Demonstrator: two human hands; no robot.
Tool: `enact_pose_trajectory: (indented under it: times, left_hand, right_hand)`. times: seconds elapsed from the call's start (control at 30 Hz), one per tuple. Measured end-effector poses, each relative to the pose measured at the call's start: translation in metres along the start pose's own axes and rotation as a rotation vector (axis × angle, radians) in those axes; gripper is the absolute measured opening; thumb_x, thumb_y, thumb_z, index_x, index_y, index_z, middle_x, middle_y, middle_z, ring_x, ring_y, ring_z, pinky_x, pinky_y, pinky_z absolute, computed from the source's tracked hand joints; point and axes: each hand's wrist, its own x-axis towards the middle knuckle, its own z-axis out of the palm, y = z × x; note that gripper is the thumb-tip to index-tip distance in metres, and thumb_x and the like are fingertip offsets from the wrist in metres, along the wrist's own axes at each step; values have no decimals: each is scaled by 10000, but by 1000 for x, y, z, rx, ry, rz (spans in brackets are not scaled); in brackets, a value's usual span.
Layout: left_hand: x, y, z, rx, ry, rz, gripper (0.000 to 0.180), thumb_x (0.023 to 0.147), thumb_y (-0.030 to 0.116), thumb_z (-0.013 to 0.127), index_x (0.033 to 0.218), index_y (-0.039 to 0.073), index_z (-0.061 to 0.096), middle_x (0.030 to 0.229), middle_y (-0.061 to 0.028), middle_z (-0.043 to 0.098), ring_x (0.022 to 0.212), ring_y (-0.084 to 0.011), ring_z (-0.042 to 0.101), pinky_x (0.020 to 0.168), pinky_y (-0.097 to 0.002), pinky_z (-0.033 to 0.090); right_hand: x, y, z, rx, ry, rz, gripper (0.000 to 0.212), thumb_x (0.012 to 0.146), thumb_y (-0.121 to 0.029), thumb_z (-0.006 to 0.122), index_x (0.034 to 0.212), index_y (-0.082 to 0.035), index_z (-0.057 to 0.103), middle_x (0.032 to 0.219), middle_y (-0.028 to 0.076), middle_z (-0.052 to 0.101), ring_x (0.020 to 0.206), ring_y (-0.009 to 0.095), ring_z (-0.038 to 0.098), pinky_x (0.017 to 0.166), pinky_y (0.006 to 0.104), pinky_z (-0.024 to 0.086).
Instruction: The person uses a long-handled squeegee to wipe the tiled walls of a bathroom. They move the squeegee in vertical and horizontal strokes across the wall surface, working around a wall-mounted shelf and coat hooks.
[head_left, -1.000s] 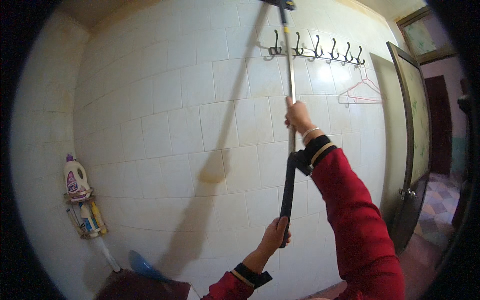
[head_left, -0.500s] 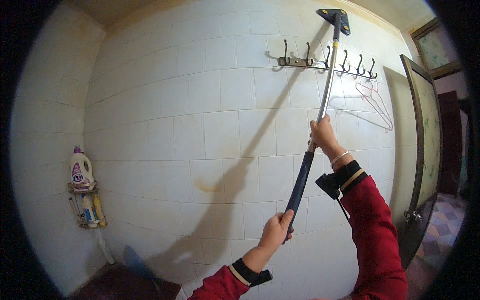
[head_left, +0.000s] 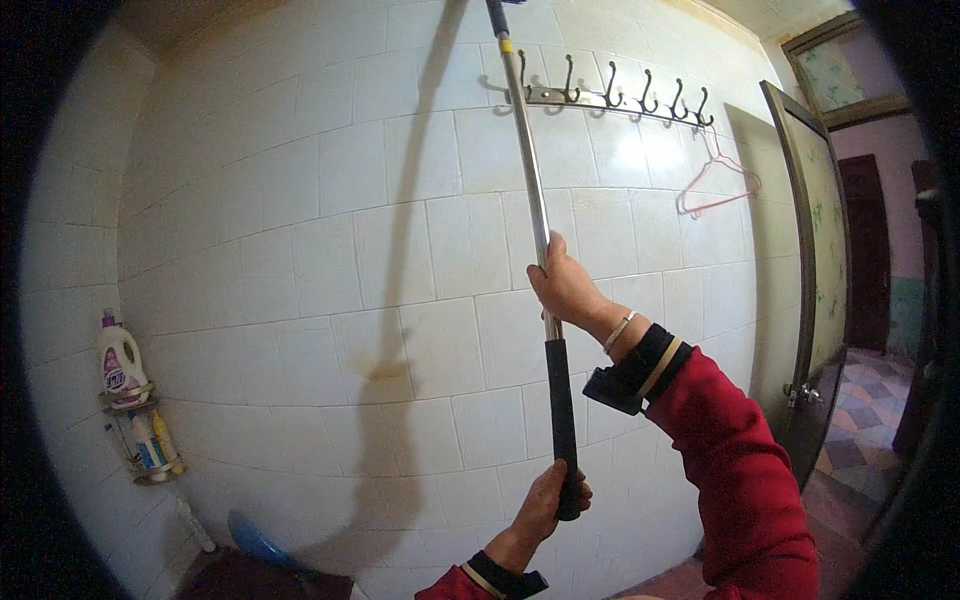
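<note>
Pole point(head_left: 528, 160) runs top edge to lower ctr of frame, R hand point(head_left: 570, 287) wrapped round it just above blk handle point(head_left: 561, 405), L hand point(head_left: 541, 503) gripping handle's btm end.

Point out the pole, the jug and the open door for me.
Pole point(head_left: 536, 195): head view, on the metal shaft.
Jug point(head_left: 115, 368): head view, on the label.
Door point(head_left: 819, 255): head view, on the patterned panel.

Pink hanger point(head_left: 726, 203) on dark hook rack point(head_left: 592, 100), open door point(head_left: 822, 230), pale bottle point(head_left: 119, 358) on corner shelf point(head_left: 130, 402).
</note>
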Motion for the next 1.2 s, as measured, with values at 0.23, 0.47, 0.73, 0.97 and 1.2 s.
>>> enact_pose_trajectory:
  times: [0.23,0.47,0.73,0.97,1.2]
  left_hand:
    - [49,-19,24,158,-32,42,484,811,529,426,832,47,460,648,-70,523,537,-153,512,502,-274,438]
    - [125,-26,85,254,-22,29,498,813,536,418,811,39,442,610,-66,502,503,-146,500,470,-264,421]
    - [205,-33,137,451,16,33,524,805,554,415,768,32,446,563,-57,486,445,-146,487,413,-256,405]
    - [207,-39,150,509,134,29,507,779,544,479,730,39,465,543,-33,473,406,-103,460,367,-214,377]
    - [153,-36,124,410,265,129,445,797,474,508,722,36,498,544,-28,493,403,-98,460,378,-213,398]
  right_hand:
    - [12,44,-37,-122,-29,39,436,817,-157,433,1095,125,251,739,298,542,670,423,552,598,446,456]
    - [44,127,-97,-149,58,54,334,814,-179,435,960,98,319,735,303,550,698,435,556,636,462,462]
    - [73,252,-165,-236,203,83,308,812,-171,444,857,130,397,651,224,557,602,357,587,520,384,494]
    - [49,305,-191,-161,257,140,368,793,-188,447,867,157,340,619,254,535,547,366,569,501,405,465]
    - [45,235,-151,0,294,208,393,795,-207,473,863,158,341,686,297,538,650,415,563,584,425,477]
